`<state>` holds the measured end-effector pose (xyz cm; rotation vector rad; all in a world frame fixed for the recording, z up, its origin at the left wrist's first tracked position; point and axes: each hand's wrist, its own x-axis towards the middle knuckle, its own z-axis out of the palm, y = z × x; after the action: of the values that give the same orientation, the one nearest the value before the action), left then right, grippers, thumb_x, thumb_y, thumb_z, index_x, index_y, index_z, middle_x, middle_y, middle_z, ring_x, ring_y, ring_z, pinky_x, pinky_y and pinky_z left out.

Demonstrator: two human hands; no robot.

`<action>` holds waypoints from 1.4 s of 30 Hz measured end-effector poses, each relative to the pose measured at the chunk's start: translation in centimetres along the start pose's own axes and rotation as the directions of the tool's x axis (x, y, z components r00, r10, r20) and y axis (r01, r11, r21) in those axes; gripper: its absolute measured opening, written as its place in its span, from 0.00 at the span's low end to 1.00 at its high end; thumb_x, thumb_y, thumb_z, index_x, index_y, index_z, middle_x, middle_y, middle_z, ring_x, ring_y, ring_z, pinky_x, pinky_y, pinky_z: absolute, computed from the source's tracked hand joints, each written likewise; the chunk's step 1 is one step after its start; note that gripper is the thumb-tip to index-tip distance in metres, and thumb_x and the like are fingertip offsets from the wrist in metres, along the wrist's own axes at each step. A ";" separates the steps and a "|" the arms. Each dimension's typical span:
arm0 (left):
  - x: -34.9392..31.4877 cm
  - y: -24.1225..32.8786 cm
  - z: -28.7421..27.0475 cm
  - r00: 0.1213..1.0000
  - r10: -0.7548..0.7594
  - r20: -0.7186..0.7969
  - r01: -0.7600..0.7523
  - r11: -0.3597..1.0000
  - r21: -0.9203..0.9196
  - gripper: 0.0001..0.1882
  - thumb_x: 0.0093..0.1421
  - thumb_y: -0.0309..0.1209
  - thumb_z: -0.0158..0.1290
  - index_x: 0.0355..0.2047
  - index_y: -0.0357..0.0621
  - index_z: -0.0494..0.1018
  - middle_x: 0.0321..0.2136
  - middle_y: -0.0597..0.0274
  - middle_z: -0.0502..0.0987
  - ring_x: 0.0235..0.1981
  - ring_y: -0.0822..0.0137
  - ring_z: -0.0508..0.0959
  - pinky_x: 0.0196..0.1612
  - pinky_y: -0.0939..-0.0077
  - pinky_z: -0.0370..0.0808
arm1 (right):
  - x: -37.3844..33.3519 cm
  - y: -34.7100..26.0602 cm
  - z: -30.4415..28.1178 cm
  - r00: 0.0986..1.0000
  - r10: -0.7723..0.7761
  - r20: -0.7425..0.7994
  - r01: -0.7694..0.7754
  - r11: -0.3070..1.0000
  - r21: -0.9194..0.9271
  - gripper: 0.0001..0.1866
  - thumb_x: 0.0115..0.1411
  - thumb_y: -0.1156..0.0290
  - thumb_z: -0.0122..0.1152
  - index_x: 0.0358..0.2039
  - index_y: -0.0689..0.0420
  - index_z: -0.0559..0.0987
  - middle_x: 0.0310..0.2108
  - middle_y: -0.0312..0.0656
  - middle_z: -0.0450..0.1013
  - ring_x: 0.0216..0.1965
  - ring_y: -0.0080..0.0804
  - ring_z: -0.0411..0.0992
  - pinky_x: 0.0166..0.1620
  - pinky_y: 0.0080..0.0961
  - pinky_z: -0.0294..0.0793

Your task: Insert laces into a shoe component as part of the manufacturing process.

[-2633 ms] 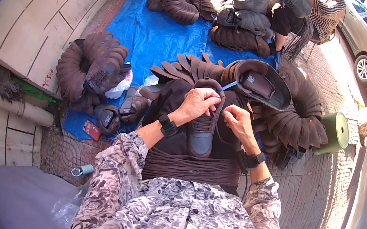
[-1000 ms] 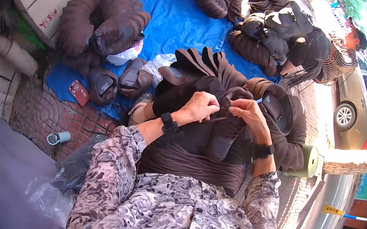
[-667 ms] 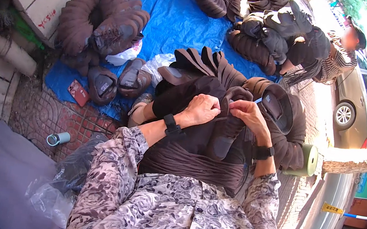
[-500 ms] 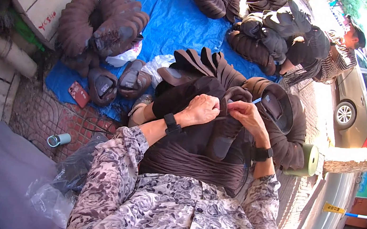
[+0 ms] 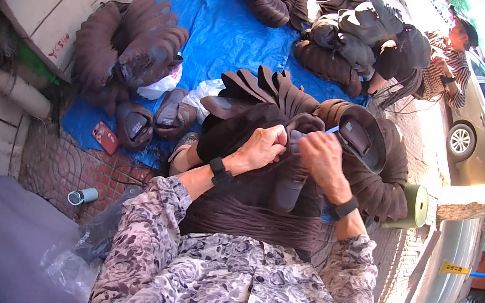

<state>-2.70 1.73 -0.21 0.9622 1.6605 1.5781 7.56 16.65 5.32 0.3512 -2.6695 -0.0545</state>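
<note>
A dark brown shoe (image 5: 289,187) lies over my lap, its greyish toe end toward me and its opening up between my hands. My left hand (image 5: 262,145) is closed, with its fingertips pinching the shoe's edge. At the other side of the opening my right hand (image 5: 322,159) is curled, a little smeared by motion. A thin light-blue stick (image 5: 332,129) pokes out above its fingers; the stick's other end is hidden. Dark cloth and a ribbed brown bundle (image 5: 250,222) lie under the shoe.
Nested brown shoe pieces (image 5: 373,166) stand by my right hand, near a green roll (image 5: 414,207). More stacks (image 5: 129,48) rest on a blue tarp (image 5: 224,28). A phone (image 5: 105,137) and a cup (image 5: 82,195) are at left. A person (image 5: 451,57) sits at far right.
My right hand has turned and curled over, its knuckles now upward, and has shifted slightly left. My left hand keeps its pinch on the shoe. The whole view has tilted slightly.
</note>
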 end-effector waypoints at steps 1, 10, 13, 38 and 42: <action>-0.1 0.0 -0.2 0.998 0.063 0.028 -0.065 0.996 0.060 0.03 0.54 0.19 0.48 0.27 0.37 0.64 0.18 0.62 0.73 0.19 0.72 0.77 0.20 0.80 0.75 | -0.7 1.4 -0.7 0.996 0.088 -0.011 -0.089 0.985 -0.145 0.05 0.41 0.73 0.58 0.19 0.52 0.70 0.19 0.37 0.65 0.22 0.35 0.68 0.24 0.31 0.67; -0.8 -0.1 -0.3 0.955 -0.282 0.086 0.295 0.921 -0.255 0.04 0.59 0.22 0.45 0.34 0.36 0.63 0.24 0.54 0.73 0.21 0.66 0.77 0.20 0.76 0.76 | -6.4 6.3 -4.7 0.808 0.585 -0.065 -0.578 0.768 -0.276 0.24 0.44 0.71 0.66 0.45 0.51 0.74 0.47 0.42 0.66 0.49 0.42 0.64 0.45 0.35 0.68; -0.7 0.2 -0.5 0.944 -0.325 0.055 0.323 0.875 -0.360 0.05 0.60 0.25 0.45 0.36 0.37 0.63 0.26 0.55 0.72 0.22 0.66 0.77 0.19 0.77 0.75 | -2.9 2.7 -3.7 0.908 0.415 -0.067 -0.419 0.903 -0.098 0.24 0.42 0.78 0.62 0.43 0.52 0.73 0.49 0.45 0.64 0.51 0.46 0.62 0.51 0.39 0.65; -0.9 -0.2 1.1 0.812 -0.584 0.009 0.383 0.521 -0.763 0.10 0.53 0.20 0.52 0.32 0.46 0.63 0.21 0.59 0.71 0.20 0.68 0.72 0.19 0.77 0.66 | -2.1 0.3 -1.2 0.968 0.249 0.034 -0.248 0.927 0.281 0.08 0.48 0.74 0.58 0.31 0.55 0.71 0.23 0.38 0.68 0.30 0.35 0.70 0.34 0.30 0.65; -2.3 -0.1 2.4 0.854 -0.514 -0.083 0.249 0.543 -0.802 0.11 0.52 0.19 0.52 0.30 0.46 0.62 0.20 0.60 0.71 0.18 0.69 0.71 0.17 0.79 0.65 | -2.2 0.5 -0.7 0.967 0.254 0.034 -0.254 0.926 0.278 0.08 0.48 0.74 0.58 0.31 0.55 0.71 0.23 0.38 0.68 0.30 0.34 0.70 0.34 0.30 0.65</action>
<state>0.56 1.03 -0.52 -0.1313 1.0380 1.8978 9.69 17.69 5.04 0.0872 -2.6983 0.4087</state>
